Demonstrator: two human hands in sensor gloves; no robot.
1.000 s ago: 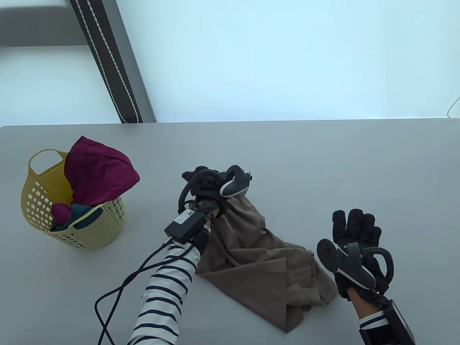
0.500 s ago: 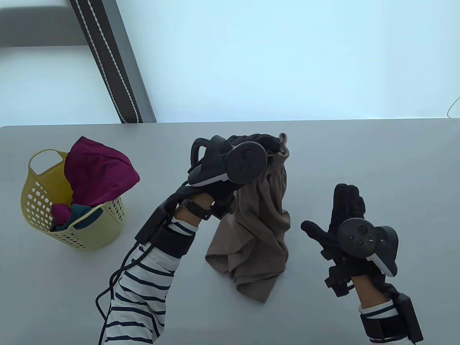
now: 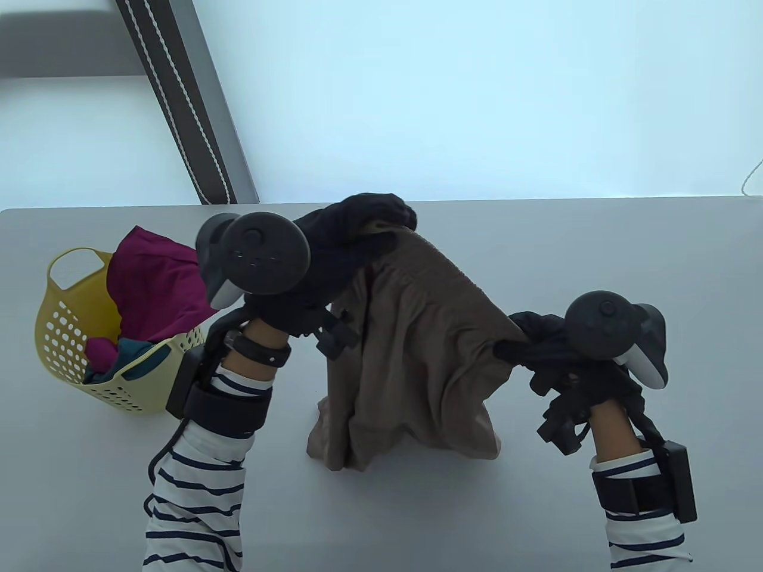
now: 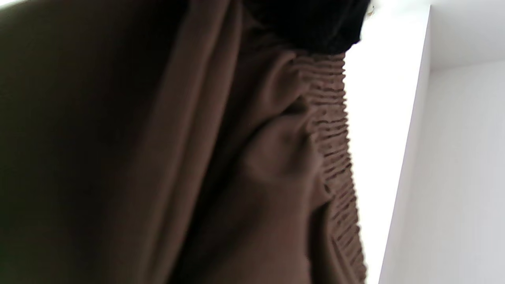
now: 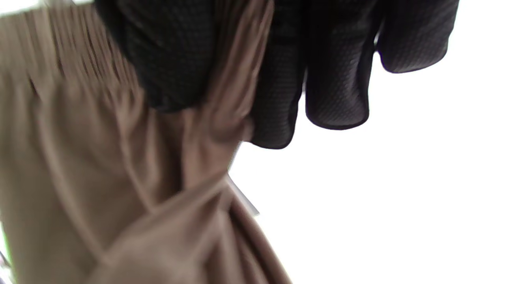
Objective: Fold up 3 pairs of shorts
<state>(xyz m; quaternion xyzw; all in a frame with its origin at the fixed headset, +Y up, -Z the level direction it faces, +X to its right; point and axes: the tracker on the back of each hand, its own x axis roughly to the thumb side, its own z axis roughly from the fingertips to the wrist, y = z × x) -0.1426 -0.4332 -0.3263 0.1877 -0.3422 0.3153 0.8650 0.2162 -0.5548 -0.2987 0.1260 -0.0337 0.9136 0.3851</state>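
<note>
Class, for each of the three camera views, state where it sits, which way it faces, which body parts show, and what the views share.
Table view: above, looking down at the grey table; shows both striped sleeves, left hand, right hand, yellow perforated plastic basket.
Left wrist view: close behind the brown fabric shorts, a dark glove edge on top.
Right wrist view: gloved fingers pinching cloth.
Shared: the shorts' ribbed waistband.

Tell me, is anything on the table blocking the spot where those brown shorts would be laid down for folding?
Nothing visible. Both hands, left hand and right hand, grip the brown shorts by the waistband, hems touching the bare grey table. The yellow basket holding other clothes stands apart, off to the left.
</note>
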